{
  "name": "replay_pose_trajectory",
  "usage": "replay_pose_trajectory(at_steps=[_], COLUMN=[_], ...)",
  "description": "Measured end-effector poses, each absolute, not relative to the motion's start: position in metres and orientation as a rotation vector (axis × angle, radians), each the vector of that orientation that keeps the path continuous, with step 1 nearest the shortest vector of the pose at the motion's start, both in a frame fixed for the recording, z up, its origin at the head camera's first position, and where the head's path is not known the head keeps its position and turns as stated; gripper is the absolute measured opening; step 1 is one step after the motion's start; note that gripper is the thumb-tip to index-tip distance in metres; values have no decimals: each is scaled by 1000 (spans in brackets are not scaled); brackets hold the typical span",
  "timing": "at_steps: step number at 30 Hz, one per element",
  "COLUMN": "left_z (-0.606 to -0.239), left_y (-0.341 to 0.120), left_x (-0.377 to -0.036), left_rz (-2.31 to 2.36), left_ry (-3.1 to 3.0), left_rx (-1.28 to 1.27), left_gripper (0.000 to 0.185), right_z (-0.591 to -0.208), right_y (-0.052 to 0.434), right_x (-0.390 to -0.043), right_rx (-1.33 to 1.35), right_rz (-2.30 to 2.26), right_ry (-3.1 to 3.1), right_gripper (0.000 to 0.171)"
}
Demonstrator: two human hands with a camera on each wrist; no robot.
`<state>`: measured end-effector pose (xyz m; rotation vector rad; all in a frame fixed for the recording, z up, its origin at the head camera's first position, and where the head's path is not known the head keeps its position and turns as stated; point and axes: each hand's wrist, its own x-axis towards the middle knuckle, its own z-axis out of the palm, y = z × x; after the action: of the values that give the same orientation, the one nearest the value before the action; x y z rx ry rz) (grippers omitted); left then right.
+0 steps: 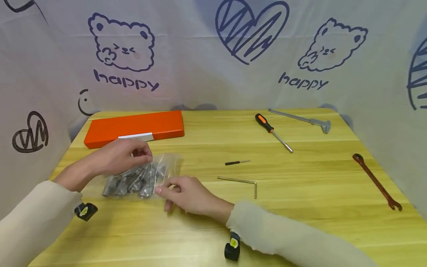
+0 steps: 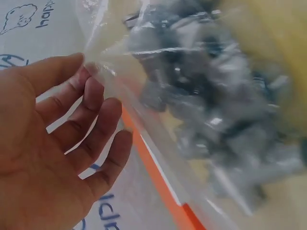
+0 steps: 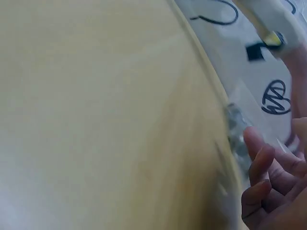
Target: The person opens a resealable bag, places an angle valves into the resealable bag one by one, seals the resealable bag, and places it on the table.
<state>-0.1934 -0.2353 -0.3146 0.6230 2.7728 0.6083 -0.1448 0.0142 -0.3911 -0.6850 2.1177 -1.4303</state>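
Observation:
A clear plastic bag [image 1: 140, 176] full of several grey metal parts lies on the wooden table [image 1: 300, 207] left of centre. My left hand [image 1: 146, 157] pinches the bag's upper edge between thumb and fingers. In the left wrist view the bag [image 2: 216, 105] hangs blurred beside that hand [image 2: 91, 91], whose thumb tip meets the plastic rim. My right hand [image 1: 165, 191] rests on the table at the bag's right edge, thumb against the plastic and fingers curled. The right wrist view is blurred; the right hand [image 3: 261, 167] shows with fingers curled near the bag [image 3: 237, 129].
An orange flat box [image 1: 133, 128] lies behind the bag. To the right are a small black bit [image 1: 237, 162], a hex key [image 1: 241, 181], an orange-handled screwdriver [image 1: 271, 129], a long metal tool [image 1: 303, 119] and a reddish wrench [image 1: 377, 181]. Printed cloth walls surround the table.

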Motion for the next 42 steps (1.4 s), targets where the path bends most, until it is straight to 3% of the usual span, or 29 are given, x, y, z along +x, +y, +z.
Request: replay_pose_trajectory(at_steps=[4, 11, 20, 28, 35, 42], left_z=[-311, -315, -309, -291, -267, -272], left_y=[-210, -179, -196, -239, -271, -272], left_x=[-213, -240, -244, -224, -193, -155], left_rz=[540, 257, 519, 867, 1219, 1944], left_ry=[2722, 2524, 2452, 2619, 2763, 2760], left_rx=[698, 707, 683, 509, 251, 259], left_gripper=[28, 41, 18, 26, 39, 17], right_z=[-395, -399, -393, -357, -310, -260], right_y=[18, 18, 21, 45, 72, 80], right_x=[-139, -136, -135, -151, -176, -191], right_rx=[-697, -749, -864, -1114, -1283, -1446], right_rz=[-1431, -1425, -1307, -1004, -1071, -1169], right_ry=[2097, 2088, 2220, 2564, 2739, 2892], right_gripper=[21, 15, 14, 16, 15, 13])
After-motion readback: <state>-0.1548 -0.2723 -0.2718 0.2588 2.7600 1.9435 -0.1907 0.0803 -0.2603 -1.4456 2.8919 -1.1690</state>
